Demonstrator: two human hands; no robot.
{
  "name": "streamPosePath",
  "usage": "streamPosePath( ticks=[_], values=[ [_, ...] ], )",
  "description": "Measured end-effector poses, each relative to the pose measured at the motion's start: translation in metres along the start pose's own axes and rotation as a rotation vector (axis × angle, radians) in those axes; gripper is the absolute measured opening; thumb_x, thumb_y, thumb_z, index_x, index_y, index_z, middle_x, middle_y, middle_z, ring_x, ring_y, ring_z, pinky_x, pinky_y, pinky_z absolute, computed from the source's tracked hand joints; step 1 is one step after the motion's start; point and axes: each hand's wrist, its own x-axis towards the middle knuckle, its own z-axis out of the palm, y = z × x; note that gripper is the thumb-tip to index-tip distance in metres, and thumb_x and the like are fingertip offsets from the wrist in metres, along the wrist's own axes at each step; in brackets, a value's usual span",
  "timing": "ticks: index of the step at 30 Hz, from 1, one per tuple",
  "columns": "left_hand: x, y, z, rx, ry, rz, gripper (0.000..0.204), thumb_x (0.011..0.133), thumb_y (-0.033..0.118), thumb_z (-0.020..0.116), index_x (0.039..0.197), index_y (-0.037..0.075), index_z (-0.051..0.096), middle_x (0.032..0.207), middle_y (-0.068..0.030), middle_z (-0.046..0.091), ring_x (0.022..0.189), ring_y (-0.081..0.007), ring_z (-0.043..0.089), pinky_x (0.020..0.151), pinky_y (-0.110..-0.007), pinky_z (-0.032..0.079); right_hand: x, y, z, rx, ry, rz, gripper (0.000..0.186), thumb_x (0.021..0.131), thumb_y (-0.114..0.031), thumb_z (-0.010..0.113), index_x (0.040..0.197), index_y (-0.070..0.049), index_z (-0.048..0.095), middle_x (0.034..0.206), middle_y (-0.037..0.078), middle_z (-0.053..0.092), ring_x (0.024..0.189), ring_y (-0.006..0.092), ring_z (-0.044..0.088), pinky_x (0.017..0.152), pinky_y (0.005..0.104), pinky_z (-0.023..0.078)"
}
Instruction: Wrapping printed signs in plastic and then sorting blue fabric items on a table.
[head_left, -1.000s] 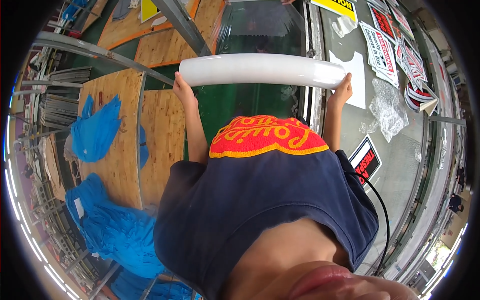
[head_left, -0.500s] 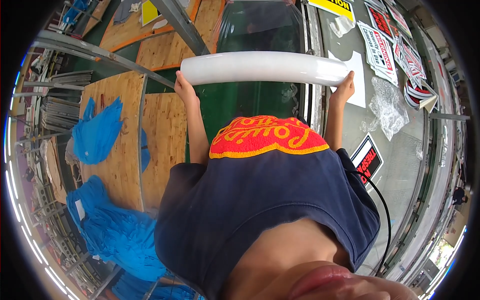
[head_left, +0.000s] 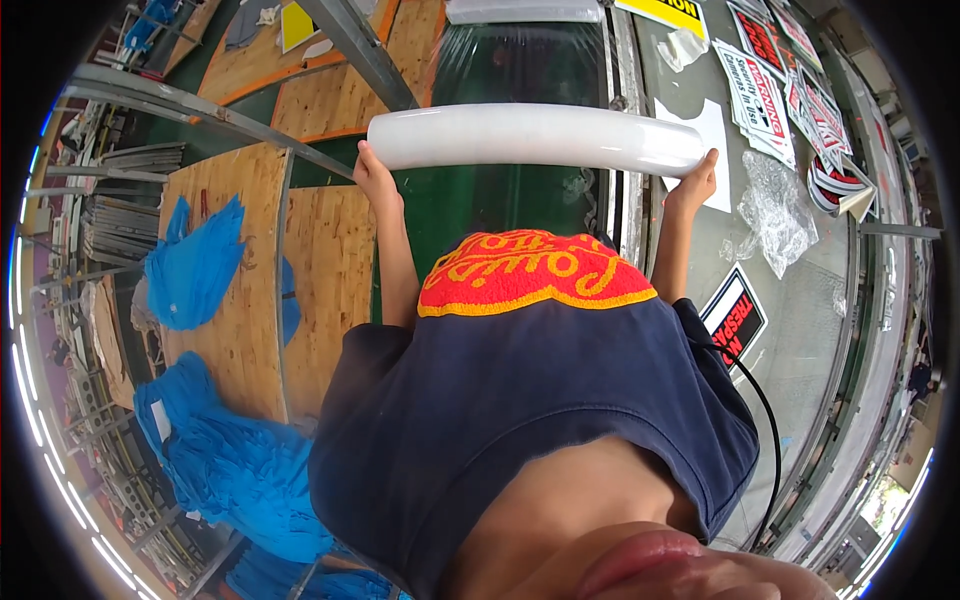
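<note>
A thick roll of clear, whitish plastic film stretches crosswise in front of me, held up at its two ends. My left hand grips the left end, its thumb upright against the rim and its other fingers mostly hidden. At the opposite end my right hand is closed on the roll in the same way. Beyond it, a sheet of thin clear film spans the green surface. A pale roll or bar lies across the far edge of that sheet.
On the right, a long grey table bears printed signs, crumpled clear plastic and a white sheet. Wooden boards with blue cloth pieces are at my left. A metal post slants above them.
Both hands and the film roll have shifted slightly to the right. At the far edge, a pale roll or bar now shows where clear film was seen before.
</note>
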Motion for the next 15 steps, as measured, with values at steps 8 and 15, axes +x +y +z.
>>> streamPosePath(
  ticks=[8, 15],
  values=[
    [-0.005, -0.007, -0.010, -0.002, -0.010, -0.040, 0.055, 0.094, 0.047, 0.046, 0.102, -0.005, 0.059, 0.101, -0.0114, 0.061, 0.092, -0.0181, 0.056, 0.083, -0.030, 0.042, 0.003, 0.011, 0.003, 0.021, 0.014, 0.022, 0.046, 0.094, -0.043, 0.049, 0.083, 0.001, 0.058, 0.074, 0.004, 0.057, 0.065, 0.0120, 0.053, 0.059, 0.0276, 0.044],
    [-0.006, -0.002, -0.009, 0.007, 0.048, -0.030, 0.048, 0.096, 0.042, 0.044, 0.090, -0.003, 0.061, 0.086, -0.0057, 0.063, 0.078, -0.0123, 0.054, 0.072, -0.027, 0.042, -0.005, 0.015, 0.005, 0.066, 0.051, 0.113, 0.047, 0.095, -0.041, 0.049, 0.076, 0.001, 0.057, 0.074, 0.004, 0.058, 0.067, 0.0105, 0.051, 0.062, 0.0266, 0.042]
  ],
)
